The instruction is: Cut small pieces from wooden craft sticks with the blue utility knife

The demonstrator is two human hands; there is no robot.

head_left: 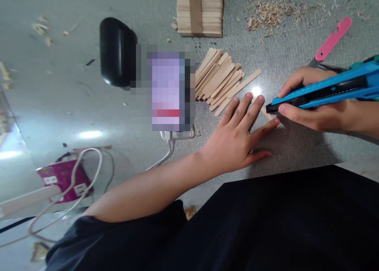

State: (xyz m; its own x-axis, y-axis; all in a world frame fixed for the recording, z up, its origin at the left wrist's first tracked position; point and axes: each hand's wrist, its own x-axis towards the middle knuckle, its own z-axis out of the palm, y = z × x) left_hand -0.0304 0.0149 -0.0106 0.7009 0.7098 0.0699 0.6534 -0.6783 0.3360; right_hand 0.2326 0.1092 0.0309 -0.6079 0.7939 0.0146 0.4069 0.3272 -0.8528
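Note:
My right hand (310, 109) is closed around a blue utility knife (325, 90) with a black tip, which points left and touches or hovers just above a wooden craft stick (266, 113) on the table. My left hand (237, 138) lies flat with its fingers spread. Its fingertips rest on or beside that stick, most of which they cover. Left of those fingertips, a loose pile of craft sticks (220, 77) fans out. Whether the knife's blade is out cannot be made out.
A pink folding knife (334, 40) lies beyond my right hand. Wood shavings (271, 14) and a banded bundle of craft sticks (207, 12) are at the back. A blurred-out phone (166, 91), a black case (117, 51), white cable (99, 164) and purple packet (66, 180) occupy the left.

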